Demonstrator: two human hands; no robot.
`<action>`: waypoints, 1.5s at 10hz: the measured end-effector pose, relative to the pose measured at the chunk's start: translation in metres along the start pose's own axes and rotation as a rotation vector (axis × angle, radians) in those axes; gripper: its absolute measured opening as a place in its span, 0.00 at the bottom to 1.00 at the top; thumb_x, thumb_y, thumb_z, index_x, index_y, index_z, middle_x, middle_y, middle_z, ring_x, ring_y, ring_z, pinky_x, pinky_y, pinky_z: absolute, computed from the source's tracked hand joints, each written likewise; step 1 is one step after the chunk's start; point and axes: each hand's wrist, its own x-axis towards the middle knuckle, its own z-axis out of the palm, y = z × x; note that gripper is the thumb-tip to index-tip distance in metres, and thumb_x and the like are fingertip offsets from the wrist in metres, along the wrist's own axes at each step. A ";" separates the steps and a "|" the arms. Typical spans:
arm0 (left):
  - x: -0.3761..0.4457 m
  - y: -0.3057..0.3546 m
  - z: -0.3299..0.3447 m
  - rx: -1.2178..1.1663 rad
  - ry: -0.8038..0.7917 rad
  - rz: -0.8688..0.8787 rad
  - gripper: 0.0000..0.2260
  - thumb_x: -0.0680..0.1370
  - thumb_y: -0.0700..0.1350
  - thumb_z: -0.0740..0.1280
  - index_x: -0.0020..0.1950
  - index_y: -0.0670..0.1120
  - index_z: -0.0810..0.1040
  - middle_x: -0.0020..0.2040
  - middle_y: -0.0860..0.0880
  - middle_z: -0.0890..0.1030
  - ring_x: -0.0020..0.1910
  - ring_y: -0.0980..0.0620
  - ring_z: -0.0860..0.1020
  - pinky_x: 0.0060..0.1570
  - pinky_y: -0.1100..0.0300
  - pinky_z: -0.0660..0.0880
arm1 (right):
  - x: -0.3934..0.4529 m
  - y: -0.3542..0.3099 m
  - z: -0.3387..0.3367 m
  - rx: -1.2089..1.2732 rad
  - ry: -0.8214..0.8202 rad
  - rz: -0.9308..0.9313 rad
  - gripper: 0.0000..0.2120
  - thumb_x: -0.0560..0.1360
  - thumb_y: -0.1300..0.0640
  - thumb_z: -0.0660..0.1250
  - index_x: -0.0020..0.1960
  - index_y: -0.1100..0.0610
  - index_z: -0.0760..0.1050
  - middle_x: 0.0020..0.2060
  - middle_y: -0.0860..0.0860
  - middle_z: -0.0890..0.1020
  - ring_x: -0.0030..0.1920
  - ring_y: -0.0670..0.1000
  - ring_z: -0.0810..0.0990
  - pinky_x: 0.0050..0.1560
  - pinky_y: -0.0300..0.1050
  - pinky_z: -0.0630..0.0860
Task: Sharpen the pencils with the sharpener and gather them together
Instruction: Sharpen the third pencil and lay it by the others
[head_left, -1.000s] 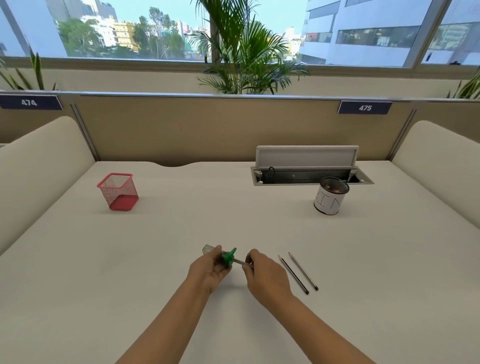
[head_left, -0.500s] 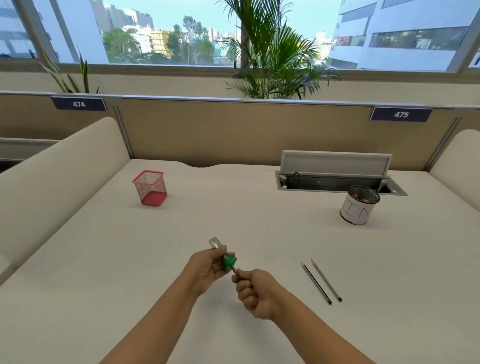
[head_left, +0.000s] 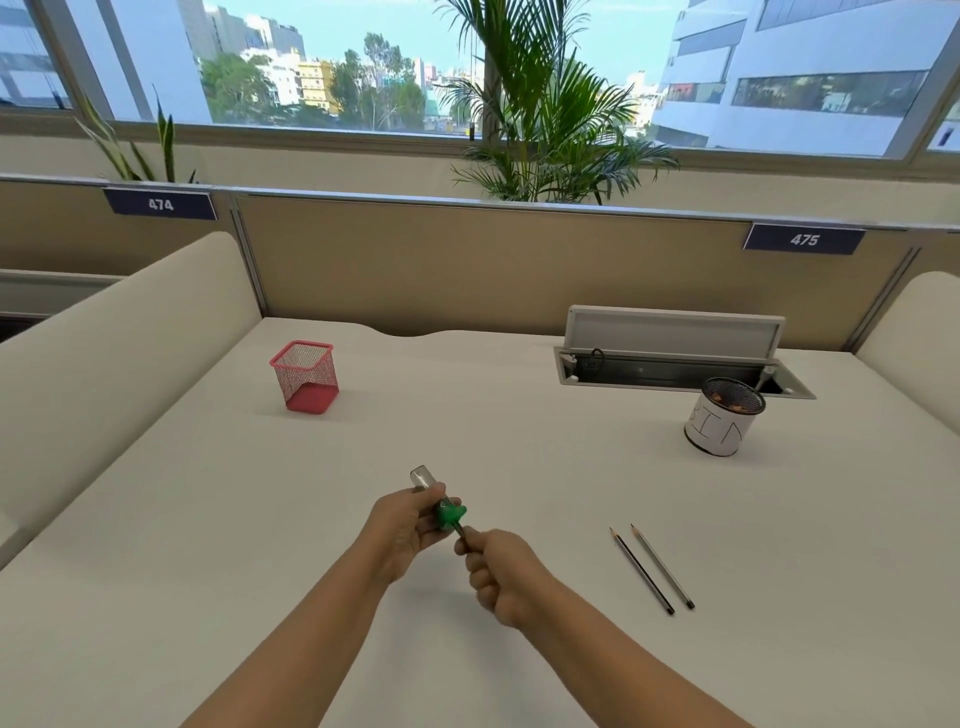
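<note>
Above the desk (head_left: 260, 519), near its front: left hand (head_left: 402, 525) grips green sharpener (head_left: 450, 514) with clear tube; right hand (head_left: 501, 574) fists the pencil (head_left: 462, 535) entering it. Two pencils (head_left: 652, 569) lie right.

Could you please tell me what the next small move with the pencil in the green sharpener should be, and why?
Probably twist the pencil with the right hand while the left hand steadies the green sharpener. The pencil's end sits inside the sharpener, each hand grips its part, and the tip is hidden, so its sharpness cannot yet be judged.
</note>
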 end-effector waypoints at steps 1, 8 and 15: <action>0.002 0.007 -0.002 0.029 -0.029 0.004 0.04 0.77 0.38 0.63 0.46 0.37 0.75 0.42 0.40 0.81 0.41 0.46 0.80 0.46 0.55 0.77 | 0.004 -0.006 -0.001 0.377 -0.175 0.190 0.23 0.81 0.54 0.55 0.30 0.58 0.73 0.17 0.46 0.62 0.14 0.43 0.57 0.13 0.32 0.52; 0.007 0.006 -0.001 -0.085 -0.049 -0.003 0.05 0.78 0.38 0.63 0.48 0.36 0.74 0.40 0.40 0.83 0.41 0.46 0.81 0.36 0.59 0.81 | 0.010 -0.019 -0.011 0.417 -0.259 0.271 0.23 0.81 0.54 0.55 0.31 0.61 0.74 0.17 0.47 0.63 0.13 0.44 0.58 0.12 0.31 0.51; 0.012 0.009 0.005 -0.069 0.015 0.024 0.04 0.77 0.38 0.64 0.47 0.37 0.74 0.42 0.39 0.81 0.35 0.48 0.82 0.35 0.59 0.81 | 0.004 -0.023 -0.009 0.066 -0.063 0.018 0.17 0.80 0.54 0.55 0.39 0.60 0.76 0.23 0.48 0.69 0.19 0.43 0.62 0.17 0.31 0.57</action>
